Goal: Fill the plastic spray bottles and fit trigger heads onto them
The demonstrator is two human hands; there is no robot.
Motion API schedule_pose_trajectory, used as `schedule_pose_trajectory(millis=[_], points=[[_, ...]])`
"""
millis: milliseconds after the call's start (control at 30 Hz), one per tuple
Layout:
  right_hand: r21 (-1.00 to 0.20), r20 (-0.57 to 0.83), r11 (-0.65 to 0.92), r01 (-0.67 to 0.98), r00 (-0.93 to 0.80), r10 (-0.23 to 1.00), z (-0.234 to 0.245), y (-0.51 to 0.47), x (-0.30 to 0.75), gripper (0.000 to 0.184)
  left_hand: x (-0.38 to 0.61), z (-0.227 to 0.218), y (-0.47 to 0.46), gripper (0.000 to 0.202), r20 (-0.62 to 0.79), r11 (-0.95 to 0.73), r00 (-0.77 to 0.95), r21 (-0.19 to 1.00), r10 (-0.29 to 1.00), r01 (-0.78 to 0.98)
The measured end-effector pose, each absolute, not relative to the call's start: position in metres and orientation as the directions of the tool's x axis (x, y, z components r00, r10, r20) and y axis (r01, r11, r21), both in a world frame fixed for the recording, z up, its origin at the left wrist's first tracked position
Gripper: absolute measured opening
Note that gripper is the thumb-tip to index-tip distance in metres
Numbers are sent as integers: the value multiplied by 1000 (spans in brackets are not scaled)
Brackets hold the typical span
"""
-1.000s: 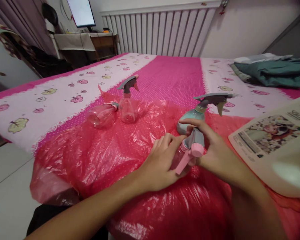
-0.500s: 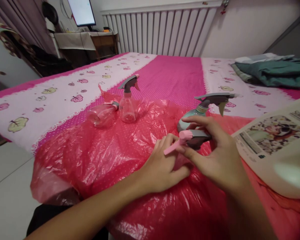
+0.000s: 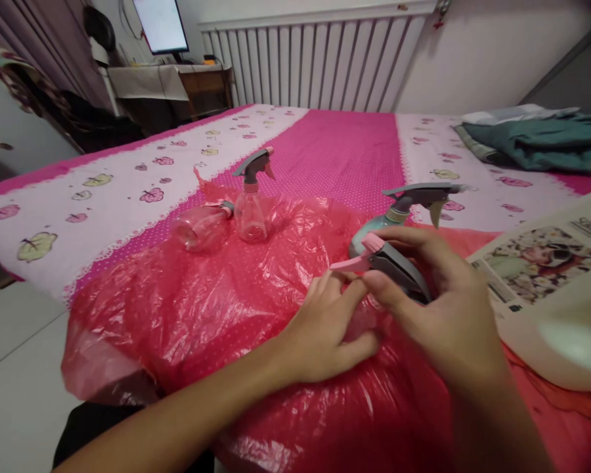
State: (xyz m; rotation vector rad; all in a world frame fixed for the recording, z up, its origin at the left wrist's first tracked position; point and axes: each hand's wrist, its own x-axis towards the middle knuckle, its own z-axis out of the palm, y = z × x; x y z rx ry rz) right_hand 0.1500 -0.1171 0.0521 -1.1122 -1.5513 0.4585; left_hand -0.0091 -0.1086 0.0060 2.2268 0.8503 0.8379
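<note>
A grey spray head [image 3: 398, 264] with a pink nozzle and pink trigger is held between the thumb and fingers of my right hand [image 3: 436, 302]. Below it, my left hand [image 3: 325, 322] curls round a clear pinkish bottle [image 3: 360, 322], mostly hidden by my fingers. Whether the head sits fully on the bottle's neck cannot be seen. Just behind my right hand stands a bluish spray bottle [image 3: 372, 231] with a grey head. Further left, a clear pink spray bottle [image 3: 251, 217] stands upright, and another clear pink bottle [image 3: 197, 230] lies on its side.
Crumpled red plastic sheeting [image 3: 177, 315] covers the near part of the bed [image 3: 349, 151]. To the right is a cream printed package [image 3: 546, 309]. Folded green clothes [image 3: 542, 141] lie at the back right. A radiator [image 3: 315, 62] and a desk with a monitor [image 3: 162, 26] stand beyond.
My right hand has turned the spray head, so its grey back now slopes down to the right and the nozzle sits higher. The trigger has swung upward. My left hand has barely moved.
</note>
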Motion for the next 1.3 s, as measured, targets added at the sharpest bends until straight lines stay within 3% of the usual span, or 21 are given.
schedule_pose_trajectory(millis=[100, 167, 300, 567, 800, 1033, 1300], points=[[-868, 494, 495, -46, 32, 869, 57, -119, 161, 37, -10, 9, -109, 64, 325, -628, 635, 704, 700, 331], [-877, 421, 393, -276, -48, 906, 58, -120, 169, 44, -10, 10, -111, 60, 310, -647, 671, 686, 674, 333], [-885, 288, 144, -443, -278, 916, 55, -119, 178, 55, -8, 12, -114, 56, 285, -665, 707, 665, 647, 340], [-952, 185, 100, -291, -282, 941, 48, -117, 175, 84, -9, 10, -112, 70, 284, -686, 731, 648, 621, 331], [-942, 255, 180, -283, -259, 932, 49, -118, 172, 59, -7, 11, -113, 63, 263, -651, 696, 659, 668, 376], [-932, 313, 276, -234, -137, 940, 45, -111, 172, 64, -7, 14, -112, 52, 269, -621, 662, 688, 700, 376], [-942, 300, 303, -143, 43, 953, 39, -97, 179, 52, -14, 19, -108, 53, 218, -535, 621, 752, 753, 385]])
